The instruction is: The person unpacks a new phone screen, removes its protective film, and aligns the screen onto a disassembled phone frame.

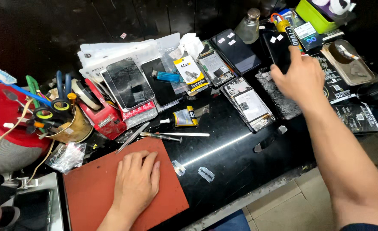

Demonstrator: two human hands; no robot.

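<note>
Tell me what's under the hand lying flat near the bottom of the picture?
The left hand rests palm down on a reddish-brown mat, which lies on the black worktop. The patch of mat beneath the palm is covered, so anything small there cannot be seen.

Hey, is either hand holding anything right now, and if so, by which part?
The right hand grips a dark phone at its lower end. The left hand holds nothing, resting flat on the red mat.

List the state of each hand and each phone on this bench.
left hand: flat, palm down on the red mat
right hand: reaching, fingers on a dark phone
opened phone: back off, insides showing
cracked phone: screen up, glass cracked
</note>
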